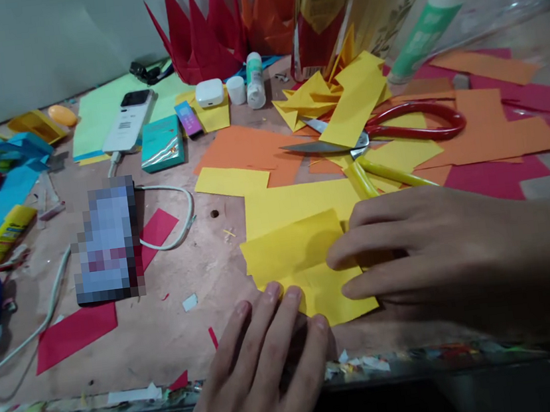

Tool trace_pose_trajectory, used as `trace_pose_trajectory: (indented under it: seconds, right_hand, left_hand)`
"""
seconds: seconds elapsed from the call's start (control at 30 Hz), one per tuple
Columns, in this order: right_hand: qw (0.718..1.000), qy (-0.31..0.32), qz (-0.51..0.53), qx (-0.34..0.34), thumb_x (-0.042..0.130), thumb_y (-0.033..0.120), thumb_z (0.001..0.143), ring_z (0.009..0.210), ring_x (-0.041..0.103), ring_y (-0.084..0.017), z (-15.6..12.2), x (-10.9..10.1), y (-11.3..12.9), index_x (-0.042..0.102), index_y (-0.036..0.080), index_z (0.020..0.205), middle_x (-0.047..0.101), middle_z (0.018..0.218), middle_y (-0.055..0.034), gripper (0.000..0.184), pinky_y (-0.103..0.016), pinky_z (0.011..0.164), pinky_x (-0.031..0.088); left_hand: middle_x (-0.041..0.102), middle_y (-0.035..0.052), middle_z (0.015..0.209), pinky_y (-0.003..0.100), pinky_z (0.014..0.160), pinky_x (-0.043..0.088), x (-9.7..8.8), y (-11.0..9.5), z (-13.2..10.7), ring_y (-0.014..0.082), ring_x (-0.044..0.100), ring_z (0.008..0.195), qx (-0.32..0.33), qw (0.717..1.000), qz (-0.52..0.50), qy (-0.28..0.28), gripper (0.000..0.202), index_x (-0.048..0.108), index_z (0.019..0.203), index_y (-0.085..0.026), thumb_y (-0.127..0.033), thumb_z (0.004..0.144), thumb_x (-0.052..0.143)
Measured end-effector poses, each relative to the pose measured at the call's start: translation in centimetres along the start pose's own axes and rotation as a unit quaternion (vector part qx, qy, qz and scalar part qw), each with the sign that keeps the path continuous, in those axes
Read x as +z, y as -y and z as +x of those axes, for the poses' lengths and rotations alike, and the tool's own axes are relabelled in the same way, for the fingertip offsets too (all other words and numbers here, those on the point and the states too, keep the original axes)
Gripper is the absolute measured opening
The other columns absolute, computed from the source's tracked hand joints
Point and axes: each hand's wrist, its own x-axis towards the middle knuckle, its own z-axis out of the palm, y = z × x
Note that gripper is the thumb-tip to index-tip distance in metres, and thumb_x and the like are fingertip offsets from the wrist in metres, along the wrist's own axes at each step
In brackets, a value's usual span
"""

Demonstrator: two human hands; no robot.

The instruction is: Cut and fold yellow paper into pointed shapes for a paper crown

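Note:
A creased piece of yellow paper (295,247) lies near the table's front edge, partly over another flat yellow sheet (298,196). My left hand (268,360) rests at its lower left edge, fingers stretched out and fingertips on or against the paper. From the right, my right hand (411,249) reaches over the paper's right side, its fingers extended and apart, with some tips touching the surface. Just beyond my right hand are scissors with red handles (415,122), blades pointing left, and a second tool with yellow handles (381,173), partly hidden by the hand.
A phone (104,247) with a white cable lies at left, near a yellow glue stick (5,236). Red folded paper (207,40) stands at the back beside a small glue stick (254,81). A large green-and-white glue stick (429,33) and orange sheets (480,127) are at right.

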Motion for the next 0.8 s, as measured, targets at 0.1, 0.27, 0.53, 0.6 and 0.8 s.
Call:
trace_pose_trajectory:
  seconds: [0.1, 0.27, 0.53, 0.6, 0.8]
  right_hand:
    - [0.999, -0.002, 0.038, 0.015, 0.054, 0.024, 0.112, 0.1, 0.06, -0.02, 0.1, 0.3, -0.1, 0.073, 0.024, 0.115, 0.071, 0.115, -0.0044, 0.019, -0.034, 0.081, 0.045]
    - [0.997, -0.033, 0.036, 0.053, 0.05, 0.033, 0.115, 0.092, 0.06, -0.019, 0.6, 1.5, 0.0, 0.073, 0.022, 0.101, 0.071, 0.099, -0.0036, 0.029, -0.032, 0.077, 0.041]
    - [0.982, -0.129, -0.005, 0.135, 0.059, 0.041, 0.111, 0.081, 0.059, -0.019, 1.8, 3.3, 0.9, 0.072, 0.02, 0.094, 0.072, 0.086, -0.0011, 0.03, -0.034, 0.072, 0.036]
    - [0.984, -0.119, -0.025, 0.133, 0.058, 0.038, 0.113, 0.084, 0.058, -0.02, 2.0, 3.1, 1.1, 0.074, 0.021, 0.095, 0.074, 0.089, -0.001, 0.029, -0.035, 0.074, 0.037]
    - [0.983, -0.11, -0.008, 0.144, 0.05, 0.042, 0.115, 0.082, 0.063, -0.019, 2.3, 3.3, 1.2, 0.073, 0.022, 0.095, 0.073, 0.089, -0.0003, 0.036, -0.034, 0.07, 0.038]
  left_hand:
    - [0.062, 0.0207, 0.158, 0.048, 0.132, 0.032, 0.1, 0.0, -0.1, 0.036, 0.048, 0.158, 0.003, 1.0, 0.0, -0.009, 0.068, 0.068, 0.149, -0.015, -0.061, 0.099, 0.069]
    - [0.061, 0.0222, 0.158, 0.049, 0.132, 0.033, 0.3, 0.0, 0.0, 0.0363, 0.045, 0.16, 0.002, 1.0, 0.001, -0.02, 0.064, 0.07, 0.145, -0.019, -0.064, 0.1, 0.067]
    - [0.064, 0.0213, 0.155, 0.05, 0.13, 0.037, -0.3, 0.0, 0.4, 0.0375, 0.048, 0.158, -0.008, 1.0, -0.013, -0.004, 0.058, 0.071, 0.141, -0.018, -0.06, 0.101, 0.069]
    - [0.063, 0.0216, 0.154, 0.05, 0.13, 0.037, -0.4, 0.0, 0.5, 0.0374, 0.048, 0.158, -0.004, 1.0, -0.014, -0.001, 0.056, 0.071, 0.141, -0.017, -0.058, 0.102, 0.067]
    - [0.064, 0.0221, 0.153, 0.048, 0.13, 0.038, -0.4, -0.1, 0.6, 0.0361, 0.049, 0.157, -0.012, 0.999, -0.032, -0.016, 0.058, 0.068, 0.14, -0.011, -0.057, 0.104, 0.064]
